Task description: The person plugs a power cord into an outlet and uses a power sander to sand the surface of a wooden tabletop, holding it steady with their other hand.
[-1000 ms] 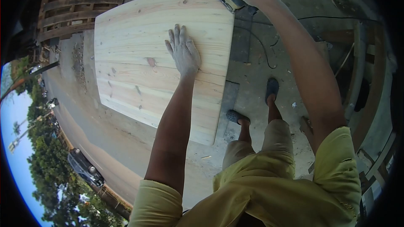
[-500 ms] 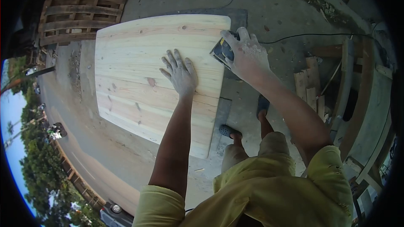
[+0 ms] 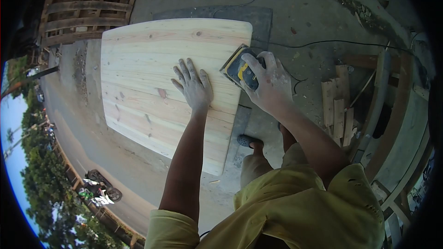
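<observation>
A pale wooden panel [image 3: 138, 71] with knots and rounded corners lies before me. My left hand [image 3: 194, 87] rests flat on its surface near the right half, fingers spread and coated in dust. At the panel's right edge, my right hand [image 3: 272, 80] is wrapped round a black and yellow electric sander [image 3: 237, 64]. The sander is tilted, its pad side overlapping the panel's edge. Dust whitens the right hand as well.
A dark mat [image 3: 262, 25] shows beneath the panel. A black cord [image 3: 323, 42] runs across the concrete floor. Wood offcuts [image 3: 339, 103] and a wooden frame [image 3: 397, 110] stand right. A slatted pallet [image 3: 87, 7] is at upper left. A motorcycle [image 3: 102, 186] is on the road.
My right hand has brought the sander down along the panel's right edge, showing more of it. My left hand stays flat on the panel. The motorcycle on the road has come closer.
</observation>
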